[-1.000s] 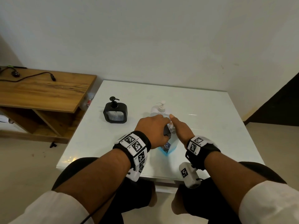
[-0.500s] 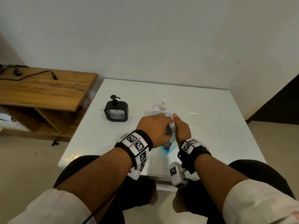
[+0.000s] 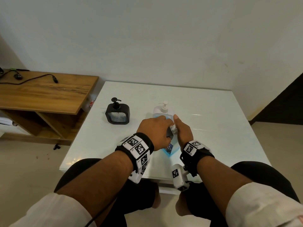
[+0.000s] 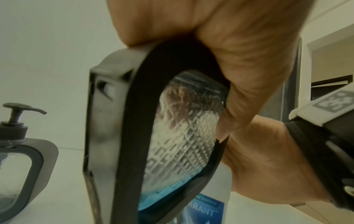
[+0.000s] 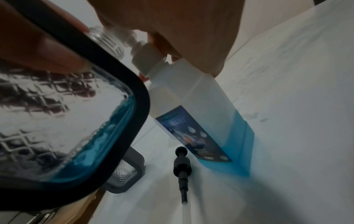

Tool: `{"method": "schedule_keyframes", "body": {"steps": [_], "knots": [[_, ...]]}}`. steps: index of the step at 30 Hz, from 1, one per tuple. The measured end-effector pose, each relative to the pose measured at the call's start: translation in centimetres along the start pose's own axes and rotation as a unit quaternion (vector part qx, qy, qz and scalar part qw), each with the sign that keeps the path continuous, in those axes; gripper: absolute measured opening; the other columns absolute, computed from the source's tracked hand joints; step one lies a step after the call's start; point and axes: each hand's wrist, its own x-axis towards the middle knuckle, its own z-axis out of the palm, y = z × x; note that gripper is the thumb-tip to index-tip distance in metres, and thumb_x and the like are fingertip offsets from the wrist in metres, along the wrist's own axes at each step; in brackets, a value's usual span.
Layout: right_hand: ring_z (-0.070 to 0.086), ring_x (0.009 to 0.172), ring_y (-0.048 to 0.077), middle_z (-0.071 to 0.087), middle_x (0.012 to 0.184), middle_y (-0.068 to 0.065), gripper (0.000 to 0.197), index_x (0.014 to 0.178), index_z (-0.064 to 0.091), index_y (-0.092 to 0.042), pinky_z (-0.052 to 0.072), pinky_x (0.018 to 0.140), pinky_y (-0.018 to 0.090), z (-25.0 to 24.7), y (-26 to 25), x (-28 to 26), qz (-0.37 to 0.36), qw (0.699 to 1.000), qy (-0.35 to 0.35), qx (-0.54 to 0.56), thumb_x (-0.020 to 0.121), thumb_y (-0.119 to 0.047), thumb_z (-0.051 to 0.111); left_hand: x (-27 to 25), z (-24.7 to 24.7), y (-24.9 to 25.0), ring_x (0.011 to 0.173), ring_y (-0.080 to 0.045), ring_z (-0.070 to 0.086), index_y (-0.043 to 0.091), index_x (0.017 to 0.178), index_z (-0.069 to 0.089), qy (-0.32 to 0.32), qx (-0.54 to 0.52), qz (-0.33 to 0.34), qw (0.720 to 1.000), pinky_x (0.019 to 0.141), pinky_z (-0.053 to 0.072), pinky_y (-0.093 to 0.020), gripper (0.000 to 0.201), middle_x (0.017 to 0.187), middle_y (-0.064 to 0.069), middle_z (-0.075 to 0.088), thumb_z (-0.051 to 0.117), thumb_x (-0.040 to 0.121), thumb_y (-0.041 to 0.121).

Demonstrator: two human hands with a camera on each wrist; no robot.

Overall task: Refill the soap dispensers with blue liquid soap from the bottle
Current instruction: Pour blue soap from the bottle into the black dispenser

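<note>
My left hand (image 3: 155, 128) grips a black-framed glass dispenser (image 4: 172, 128) and holds it tilted over the white table (image 3: 213, 120). Its pump is off and its bare glass neck (image 5: 107, 37) lies next to the spout of the soap bottle (image 5: 201, 113). A little blue soap pools in the dispenser's low corner (image 5: 99, 141). My right hand (image 3: 182, 130) covers the bottle's white pump head, its fingers curled over it. The bottle stands upright with blue soap in its lower part. A second black dispenser (image 3: 117, 114), pump on, stands to the left.
A loose black pump (image 5: 181, 165) lies on the table beside the bottle. Another white pump bottle (image 3: 163, 108) stands just behind my hands. A wooden shelf unit (image 3: 45, 90) with cables stands left of the table. A wall runs along the table's far edge.
My right forearm has drawn in to the left, closer to the bottle. My left hand keeps the dispenser in the same place.
</note>
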Motion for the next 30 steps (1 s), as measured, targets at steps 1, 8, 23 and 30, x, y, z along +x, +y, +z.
{"method": "schedule_keyframes", "body": {"steps": [1,8,23,30], "knots": [[0.069,0.101,0.029,0.076,0.099,0.007,0.050,0.089,0.073,-0.025,0.051,0.100,0.046,0.0,0.0,0.0,0.002,1.000,-0.005,-0.006,0.099,-0.061,0.041,0.0,0.0,0.0,0.093,-0.021,0.064,0.030,0.121,0.056,0.001,0.000,-0.002,1.000,0.075,0.050,-0.031,0.041,0.116,0.006,0.061,0.057,0.084,0.047],[0.066,0.084,0.020,0.070,0.079,-0.007,0.048,0.077,0.068,-0.031,0.048,0.090,0.038,-0.1,0.0,0.1,-0.008,0.999,0.014,-0.032,0.102,-0.057,0.035,0.2,0.1,0.0,0.095,-0.021,0.064,0.029,0.122,0.056,0.005,-0.001,-0.001,1.000,0.077,0.052,-0.032,0.042,0.120,0.005,0.060,0.057,0.084,0.047],[0.066,0.078,0.016,0.070,0.077,-0.005,0.046,0.079,0.069,-0.026,0.049,0.075,0.028,-0.2,0.4,0.1,-0.033,0.999,0.021,-0.023,0.102,-0.053,0.039,0.0,0.0,0.0,0.095,-0.022,0.064,0.030,0.124,0.055,-0.004,-0.003,0.000,1.000,0.078,0.052,-0.032,0.042,0.119,0.005,0.060,0.056,0.085,0.047],[0.068,0.090,0.024,0.074,0.092,0.007,0.054,0.085,0.071,-0.027,0.051,0.090,0.041,-0.1,0.9,0.3,-0.037,0.999,0.012,-0.028,0.099,-0.064,0.034,-0.3,0.2,-0.2,0.090,-0.021,0.063,0.031,0.120,0.056,-0.009,-0.005,-0.007,1.000,0.069,0.044,-0.028,0.039,0.111,0.005,0.060,0.057,0.084,0.047]]}}
